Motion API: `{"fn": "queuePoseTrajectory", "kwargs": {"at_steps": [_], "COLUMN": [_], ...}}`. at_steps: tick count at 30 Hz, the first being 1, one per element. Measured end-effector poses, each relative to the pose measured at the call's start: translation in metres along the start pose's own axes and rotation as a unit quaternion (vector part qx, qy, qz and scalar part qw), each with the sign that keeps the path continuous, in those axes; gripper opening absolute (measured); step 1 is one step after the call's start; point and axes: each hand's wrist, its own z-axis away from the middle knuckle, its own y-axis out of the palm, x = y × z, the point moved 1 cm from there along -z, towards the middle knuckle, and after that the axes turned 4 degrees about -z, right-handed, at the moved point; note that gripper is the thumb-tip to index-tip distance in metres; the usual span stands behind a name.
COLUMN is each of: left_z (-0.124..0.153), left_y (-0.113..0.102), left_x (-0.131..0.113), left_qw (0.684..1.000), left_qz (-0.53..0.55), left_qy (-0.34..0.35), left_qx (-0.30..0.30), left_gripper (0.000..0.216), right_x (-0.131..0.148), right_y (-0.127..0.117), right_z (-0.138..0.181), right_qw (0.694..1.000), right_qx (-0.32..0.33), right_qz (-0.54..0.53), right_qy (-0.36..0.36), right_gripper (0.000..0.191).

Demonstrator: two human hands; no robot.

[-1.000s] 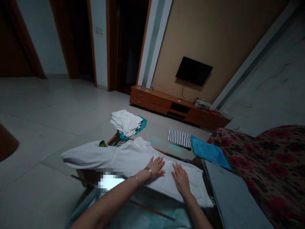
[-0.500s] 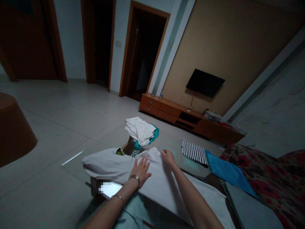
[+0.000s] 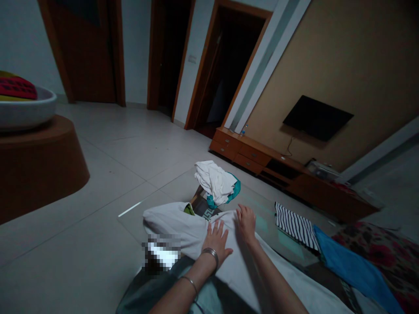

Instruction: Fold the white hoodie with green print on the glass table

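A white garment [image 3: 178, 224] lies spread across a glass coffee table [image 3: 271, 237]. My left hand [image 3: 216, 240] rests flat on its middle, fingers spread, with bracelets on the wrist. My right hand [image 3: 246, 221] sits at the garment's far edge, fingers curled down on the cloth; whether it pinches the fabric is unclear. A small green item [image 3: 189, 209] shows at the garment's upper fold.
A heap of white and teal clothes [image 3: 218, 182] lies on the table's far end. A folded striped piece [image 3: 294, 225] and a blue piece [image 3: 352, 266] lie to the right. A wooden TV cabinet [image 3: 281, 170], a floral sofa [image 3: 393, 257] and a round brown stand [image 3: 36, 161] surround the table.
My right hand has moved from the garment's near right part to its far edge. The left hand slid along the cloth. The view has swung to the left.
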Motion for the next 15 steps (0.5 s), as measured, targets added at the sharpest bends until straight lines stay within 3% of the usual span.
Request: {"fn": "queuePoseTrajectory", "kwargs": {"at_steps": [3,6,8,10,12,13,15], "left_z": [-0.002,0.001,0.009,0.022,0.039,0.047,0.063], "left_y": [-0.003,-0.019,-0.040,-0.068,-0.097,-0.110,-0.128], "left_x": [-0.005,-0.005,0.007,0.034,0.073,0.095,0.134], "left_qw": [1.000,0.999,0.998,0.993,0.976,0.966,0.955], "left_qz": [0.005,0.030,0.049,0.047,0.013,-0.009,-0.033], "left_qy": [-0.008,-0.021,-0.024,-0.044,-0.117,-0.168,-0.246], "left_qx": [0.008,0.010,-0.026,-0.103,-0.182,-0.197,-0.160], "left_gripper": [0.074,0.064,0.053,0.046,0.044,0.044,0.049], "right_x": [0.008,0.015,0.024,0.041,0.065,0.078,0.107], "right_y": [0.007,0.005,-0.004,-0.015,-0.023,-0.025,-0.026], "right_z": [0.020,0.027,0.024,0.020,0.017,0.017,0.018], "right_qw": [0.996,0.994,0.994,0.991,0.979,0.971,0.954], "right_qx": [0.041,0.087,0.089,0.087,0.104,0.119,0.151], "right_qz": [-0.030,-0.029,-0.039,-0.081,-0.143,-0.174,-0.217], "right_qy": [-0.066,-0.063,-0.055,-0.068,-0.097,-0.111,-0.141], "right_gripper": [0.040,0.039,0.036,0.032,0.028,0.025,0.021]}}
